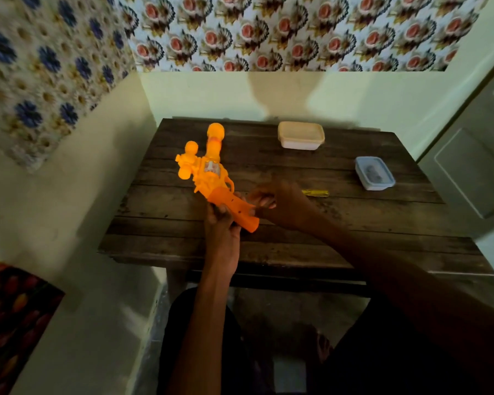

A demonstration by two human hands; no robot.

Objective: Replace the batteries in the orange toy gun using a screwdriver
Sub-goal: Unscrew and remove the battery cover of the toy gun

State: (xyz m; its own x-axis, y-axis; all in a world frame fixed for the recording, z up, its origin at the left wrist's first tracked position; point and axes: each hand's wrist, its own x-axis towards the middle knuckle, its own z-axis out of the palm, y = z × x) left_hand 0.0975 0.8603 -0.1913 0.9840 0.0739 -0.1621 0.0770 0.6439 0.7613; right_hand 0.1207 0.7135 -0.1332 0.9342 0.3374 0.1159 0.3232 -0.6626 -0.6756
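The orange toy gun (208, 166) is held above the left half of the wooden table (354, 223), barrel pointing away, grip toward me. My left hand (221, 226) grips the gun's handle from below. My right hand (271, 199) hovers at the right side of the handle, fingertips curled and touching or nearly touching it; I cannot tell whether it holds anything small. A yellow-handled screwdriver (315, 193) lies on the table just right of my right hand.
A cream lidded box (301, 135) stands at the table's back middle. A small clear container with a blue-grey lid (374, 173) sits at the right. Walls close in behind and on the left. My knees are under the near edge.
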